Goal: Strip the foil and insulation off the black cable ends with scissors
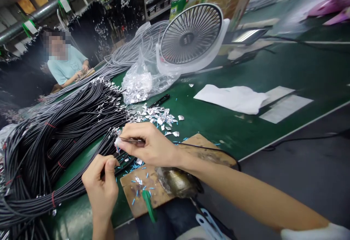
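My right hand (150, 143) is closed on thin metal tweezers (133, 140) beside the stripped cable ends. White wrapping (118, 142) covers the tip of its thumb. Lower and to the left, my left hand (101, 181) has its fingers curled in a pinch; what they hold, if anything, is hidden. Thick bundles of black cables (62, 134), tied with red bands, lie beside it, their bare silvery ends pointing toward my hands. Silver foil scraps (161, 116) are scattered just past my right hand. Small blue insulation bits (136, 166) lie below it.
A stained wooden board (136, 189) at the table edge bears a rounded metal piece (177, 181) and a green strap (147, 200). Beyond are a black-handled tool (160, 101), plastic bag (139, 83), white fan (191, 38) and white cloth (232, 98). A co-worker (65, 63) sits far left.
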`<state>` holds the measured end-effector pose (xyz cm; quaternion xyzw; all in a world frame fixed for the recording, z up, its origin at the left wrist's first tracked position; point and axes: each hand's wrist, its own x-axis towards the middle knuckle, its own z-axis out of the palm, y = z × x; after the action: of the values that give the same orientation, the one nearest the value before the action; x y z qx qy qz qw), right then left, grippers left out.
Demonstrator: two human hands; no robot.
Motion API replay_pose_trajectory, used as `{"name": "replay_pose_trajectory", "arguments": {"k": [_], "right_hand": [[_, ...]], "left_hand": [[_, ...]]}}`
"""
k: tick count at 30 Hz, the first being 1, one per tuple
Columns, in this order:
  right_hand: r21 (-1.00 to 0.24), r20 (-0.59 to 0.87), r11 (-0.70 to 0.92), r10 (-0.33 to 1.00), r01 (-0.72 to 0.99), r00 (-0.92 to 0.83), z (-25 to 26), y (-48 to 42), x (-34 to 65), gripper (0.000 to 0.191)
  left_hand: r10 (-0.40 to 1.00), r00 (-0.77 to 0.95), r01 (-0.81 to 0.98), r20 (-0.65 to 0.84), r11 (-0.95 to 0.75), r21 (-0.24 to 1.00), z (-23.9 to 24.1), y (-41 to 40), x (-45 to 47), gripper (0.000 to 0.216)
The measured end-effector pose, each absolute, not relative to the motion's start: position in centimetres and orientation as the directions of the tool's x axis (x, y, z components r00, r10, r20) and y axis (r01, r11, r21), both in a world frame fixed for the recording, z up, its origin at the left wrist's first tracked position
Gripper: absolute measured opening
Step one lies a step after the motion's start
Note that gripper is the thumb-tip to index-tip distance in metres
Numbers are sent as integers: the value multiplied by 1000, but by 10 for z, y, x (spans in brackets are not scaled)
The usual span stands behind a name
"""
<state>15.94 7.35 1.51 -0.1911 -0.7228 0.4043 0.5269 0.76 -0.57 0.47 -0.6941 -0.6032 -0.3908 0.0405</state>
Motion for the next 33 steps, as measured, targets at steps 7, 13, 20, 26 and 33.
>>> {"name": "replay_pose_trajectory", "arguments": {"k": [7,13,20,26,33], "right_hand": [[-978,194,105,769,-179,-609,13,73,154,19],[-913,404,370,773,-170,-489,13,68,155,23],[-803,569,575,661,-156,-489,10,65,157,19],[-801,576,575,667,-164,-473,11,65,158,20],[-828,539,539,692,-152,-480,13,66,160,18]], "left_hand": [[662,-151,807,735,-347,478,3,-8,5,12],[668,-226,812,709,-273,516,8,-10,7,18],[680,-230,821,696,-248,514,6,-10,5,21],[706,-66,907,706,-252,337,-4,-5,-20,29],[661,-166,859,731,-267,436,1,-8,2,22]]}}
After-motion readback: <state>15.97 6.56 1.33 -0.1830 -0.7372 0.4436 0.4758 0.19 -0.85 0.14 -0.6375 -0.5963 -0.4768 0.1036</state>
